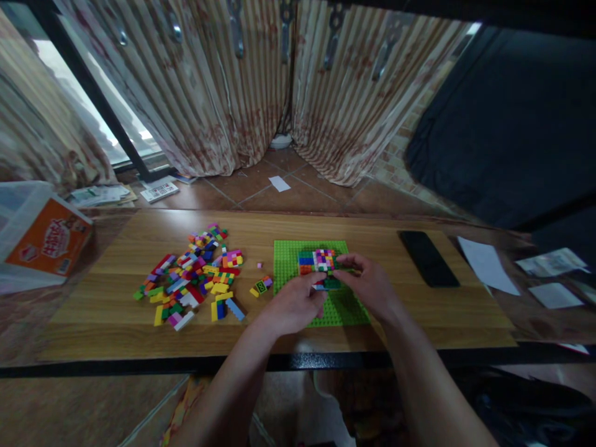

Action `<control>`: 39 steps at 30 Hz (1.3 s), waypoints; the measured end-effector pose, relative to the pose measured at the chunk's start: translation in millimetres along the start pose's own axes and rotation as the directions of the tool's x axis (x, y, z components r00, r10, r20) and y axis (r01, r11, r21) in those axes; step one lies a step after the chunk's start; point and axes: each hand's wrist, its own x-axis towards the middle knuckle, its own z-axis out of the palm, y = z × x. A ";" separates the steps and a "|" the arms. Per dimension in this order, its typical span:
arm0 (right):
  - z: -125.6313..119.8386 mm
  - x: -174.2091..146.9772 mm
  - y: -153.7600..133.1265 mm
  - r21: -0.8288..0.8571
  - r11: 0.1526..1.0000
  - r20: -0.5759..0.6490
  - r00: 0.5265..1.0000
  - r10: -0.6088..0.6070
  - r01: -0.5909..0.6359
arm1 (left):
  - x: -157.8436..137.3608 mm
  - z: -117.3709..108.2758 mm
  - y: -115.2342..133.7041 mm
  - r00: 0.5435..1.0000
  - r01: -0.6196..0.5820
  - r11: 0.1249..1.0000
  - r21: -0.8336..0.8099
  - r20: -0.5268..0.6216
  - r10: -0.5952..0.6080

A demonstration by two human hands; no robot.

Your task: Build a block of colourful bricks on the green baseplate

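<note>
A multicoloured block of toy bricks [325, 258] stands on a light green studded baseplate [286, 251]. My left hand [298, 304] lies along the near left side of the block, its thumb and fingers closed against the front edge. From the right, my right hand [365, 282] reaches in with bent fingers and touches the block's right side near a dark green brick. Whether a small loose brick sits between the fingertips cannot be made out. A few bricks, among them a green one with round studs [261, 286], lie just left of the baseplate.
A loose pile of bricks [200, 273] spreads over the left of the wooden table [386, 248]. One tiny pink brick [259, 265] lies apart. A black phone [428, 258] rests at the right. Beyond the left edge stands a clear plastic bin [21, 208] with an orange label.
</note>
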 end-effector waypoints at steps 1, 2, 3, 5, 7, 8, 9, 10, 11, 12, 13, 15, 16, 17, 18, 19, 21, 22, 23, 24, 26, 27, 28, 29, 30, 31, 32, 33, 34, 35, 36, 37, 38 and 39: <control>0.7 0.4 0.1 0.001 1.000 -0.010 1.000 0.010 -0.010 | 0.0 0.1 -0.5 1.000 -0.006 1.000 0.000 0.001 0.006; 1.4 0.7 0.5 0.008 1.000 -0.016 1.000 0.024 -0.024 | 0.1 0.3 -1.2 1.000 -0.014 1.000 0.001 0.003 0.014; 2.0 1.1 0.9 0.020 0.999 -0.017 0.999 0.037 -0.037 | 0.4 0.7 -2.2 1.000 -0.024 1.000 0.002 0.003 0.024; 3.4 1.6 1.9 0.056 0.997 -0.007 0.998 0.062 -0.061 | 1.1 1.8 -4.4 0.999 -0.041 0.999 0.000 -0.005 0.041; 5.2 1.9 2.5 0.115 0.989 0.001 0.996 0.089 -0.088 | 1.8 3.1 -6.2 0.999 -0.040 0.999 -0.012 -0.009 0.040; 6.3 1.9 2.5 0.146 0.984 0.002 0.995 0.105 -0.104 | 2.0 3.7 -6.8 0.999 -0.037 0.999 -0.022 -0.009 0.037; 7.3 1.9 2.4 0.174 0.978 -0.002 0.993 0.120 -0.117 | 2.1 4.2 -7.0 0.999 -0.035 0.999 -0.031 -0.007 0.035; 8.3 1.9 2.1 0.200 0.971 -0.008 0.991 0.133 -0.128 | 2.2 4.5 -7.0 0.999 -0.034 0.999 -0.039 -0.003 0.033; 9.2 1.8 1.7 0.221 0.966 -0.016 0.989 0.144 -0.137 | 2.2 4.8 -6.9 0.999 -0.033 0.998 -0.045 0.001 0.033; 10.0 1.7 1.2 0.238 0.960 -0.021 0.988 0.154 -0.144 | 2.1 5.0 -6.8 0.999 -0.034 0.998 -0.049 0.002 0.034; 10.6 1.6 0.8 0.252 0.956 -0.025 0.986 0.163 -0.152 | 2.0 5.1 -6.7 0.999 -0.036 0.998 -0.052 0.002 0.036; 11.4 1.5 0.4 0.268 0.949 -0.024 0.984 0.178 -0.165 | 1.9 5.6 -6.7 0.999 -0.040 0.998 -0.055 0.006 0.041; 11.6 1.5 0.4 0.270 0.948 -0.018 0.983 0.183 -0.171 | 1.9 6.0 -6.7 0.999 -0.041 0.998 -0.055 0.005 0.041; 11.8 1.5 0.6 0.266 0.948 -0.011 0.983 0.186 -0.176 | 1.8 6.3 -6.7 0.999 -0.039 0.998 -0.053 0.001 0.039; 12.0 1.6 1.1 0.261 0.949 -0.006 0.982 0.186 -0.178 | 1.6 6.7 -6.5 0.999 -0.035 0.998 -0.051 -0.003 0.035; 12.2 1.6 1.6 0.259 0.949 -0.003 0.983 0.185 -0.178 | 1.3 7.0 -6.2 1.000 -0.030 0.998 -0.051 -0.005 0.029; 12.0 1.7 2.6 0.264 0.948 0.000 0.982 0.187 -0.180 | 0.6 7.2 -4.9 1.000 -0.019 0.998 -0.052 -0.004 0.019; 11.5 1.6 2.8 0.273 0.945 0.003 0.983 0.185 -0.179 | 0.1 6.9 -4.3 1.000 -0.016 0.999 -0.050 0.000 0.016; 10.5 1.6 2.7 0.283 0.942 0.013 0.983 0.182 -0.178 | -0.4 6.2 -3.8 1.000 -0.016 0.999 -0.047 0.005 0.017; 9.0 1.6 2.2 0.292 0.940 0.024 0.984 0.179 -0.178 | -0.8 5.3 -3.7 1.000 -0.018 0.999 -0.042 0.009 0.018; 4.8 1.9 0.0 0.301 0.935 0.028 0.982 0.186 -0.186 | -1.4 2.3 -4.8 1.000 -0.030 0.999 -0.034 0.006 0.030; 2.4 2.4 -1.5 0.305 0.933 0.009 0.980 0.197 -0.190 | -1.6 0.3 -5.9 0.999 -0.040 0.999 -0.036 0.001 0.040; 0.1 3.0 -3.1 0.311 0.931 -0.025 0.977 0.212 -0.194 | -1.7 -2.0 -7.2 0.999 -0.051 0.998 -0.041 -0.008 0.051; -1.8 3.7 -4.8 0.321 0.927 -0.071 0.972 0.225 -0.192 | -1.9 -4.6 -8.5 0.998 -0.061 0.997 -0.048 -0.021 0.060; -3.2 4.4 -6.4 0.336 0.924 -0.116 0.966 0.232 -0.182 | -2.1 -7.3 -9.5 0.997 -0.066 0.996 -0.057 -0.039 0.064; -3.8 5.0 -8.0 0.350 0.922 -0.154 0.961 0.230 -0.164 | -2.5 -10.1 -10.0 0.996 -0.065 0.996 -0.067 -0.058 0.062; -3.7 5.4 -9.7 0.364 0.920 -0.183 0.958 0.222 -0.144 | -3.1 -12.8 -10.0 0.996 -0.057 0.995 -0.077 -0.079 0.051; -3.0 5.7 -11.4 0.377 0.918 -0.205 0.956 0.212 -0.123 | -4.0 -15.4 -9.6 0.994 -0.043 0.995 -0.087 -0.100 0.035; -1.8 5.6 -13.2 0.387 0.916 -0.221 0.954 0.201 -0.104 | -5.0 -17.8 -9.0 0.993 -0.026 0.995 -0.099 -0.120 0.014; -0.2 5.4 -15.1 0.394 0.915 -0.237 0.953 0.190 -0.085 | -6.1 -20.1 -8.2 0.990 -0.008 0.993 -0.115 -0.139 -0.008; 1.5 4.9 -17.2 0.398 0.915 -0.252 0.951 0.179 -0.067 | -7.3 -22.2 -7.6 0.988 0.006 0.991 -0.135 -0.154 -0.027; 3.2 4.3 -19.3 0.400 0.915 -0.269 0.949 0.167 -0.047 | -8.4 -24.2 -7.1 0.985 0.013 0.987 -0.158 -0.166 -0.039; 4.8 3.6 -21.6 0.400 0.916 -0.285 0.946 0.153 -0.028 | -9.6 -26.3 -6.9 0.983 0.013 0.984 -0.179 -0.179 -0.046; 6.4 2.8 -23.9 0.397 0.918 -0.299 0.944 0.137 -0.008 | -10.6 -28.4 -7.0 0.980 0.007 0.981 -0.193 -0.195 -0.045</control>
